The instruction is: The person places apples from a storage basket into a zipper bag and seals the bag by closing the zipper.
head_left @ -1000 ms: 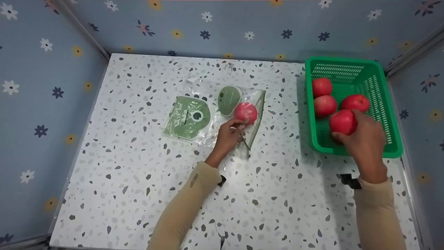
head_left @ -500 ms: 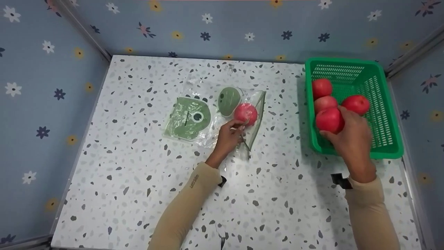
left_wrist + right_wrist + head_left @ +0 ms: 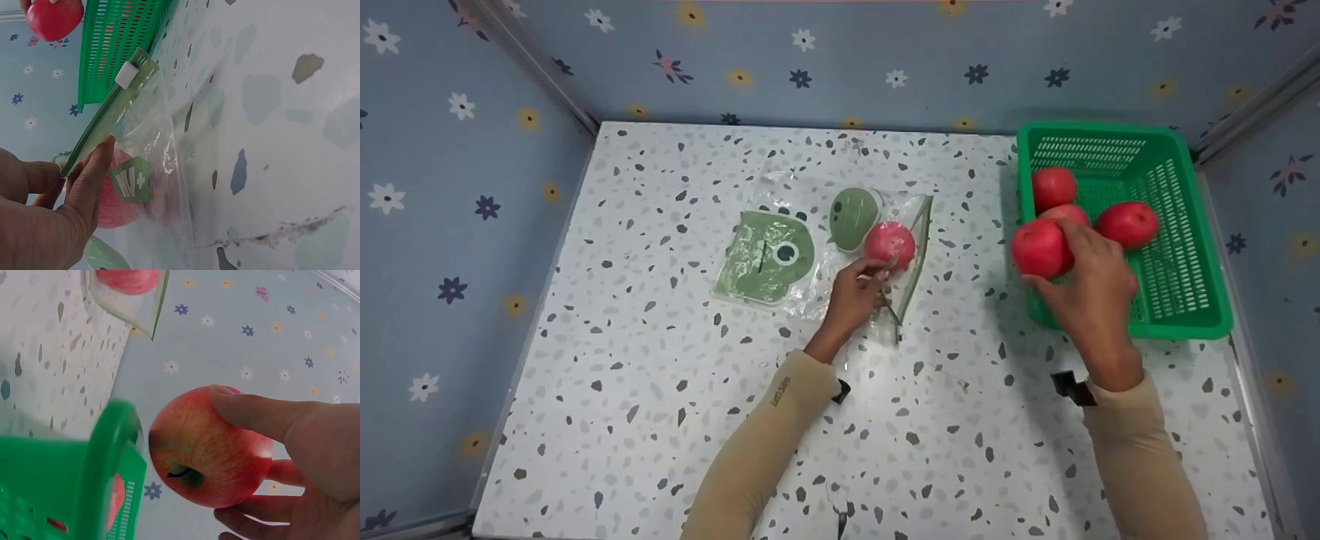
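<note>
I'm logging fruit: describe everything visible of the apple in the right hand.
The apple is rounded and red with yellowish streaking and slightly glossy skin; a short dark stem sits in a greenish hollow facing the right wrist camera. The right hand grips it with thumb and fingers, over the green basket's left rim.

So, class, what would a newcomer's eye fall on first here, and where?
Probably the bright green basket on the right of the table, holding red apples. Above its left rim, the right hand grips another apple. Farther left, the left hand holds a clear bag printed with a green face, one apple inside.
</note>
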